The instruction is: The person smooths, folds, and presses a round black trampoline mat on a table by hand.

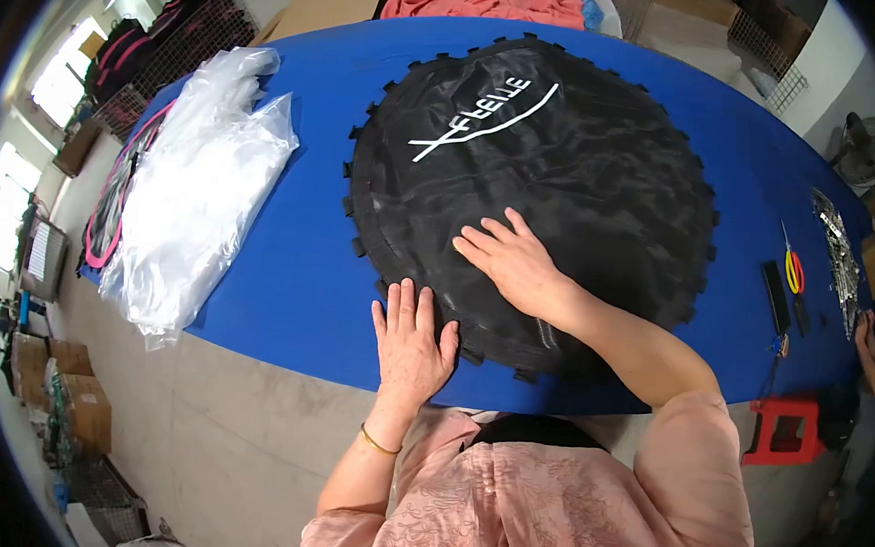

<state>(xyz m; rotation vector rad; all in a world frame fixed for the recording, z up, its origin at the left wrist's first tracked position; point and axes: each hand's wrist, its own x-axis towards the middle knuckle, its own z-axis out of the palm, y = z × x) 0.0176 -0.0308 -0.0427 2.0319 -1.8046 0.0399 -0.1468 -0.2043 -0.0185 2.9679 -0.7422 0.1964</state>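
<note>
A round black trampoline mat (585,162) lies spread on the blue table, with small tabs all around its rim and white lettering on its far part. My left hand (410,342) rests at the mat's near left rim, fingers stretched forward, partly on the mat. Farther in, my right hand (520,269) lies flat on the black fabric with its fingers apart, pointing left. Neither hand grips anything. My right forearm crosses over the mat's near right part and hides some of it.
Clear plastic bags (203,179) cover the table's left end beside a pink-edged item (104,243). Toward the right lie yellow-and-red-handled scissors (794,270), a black strip-like object (775,294) and shiny metal pieces (835,253). Another person's hand (866,340) shows at the right edge, above a red stool (784,432).
</note>
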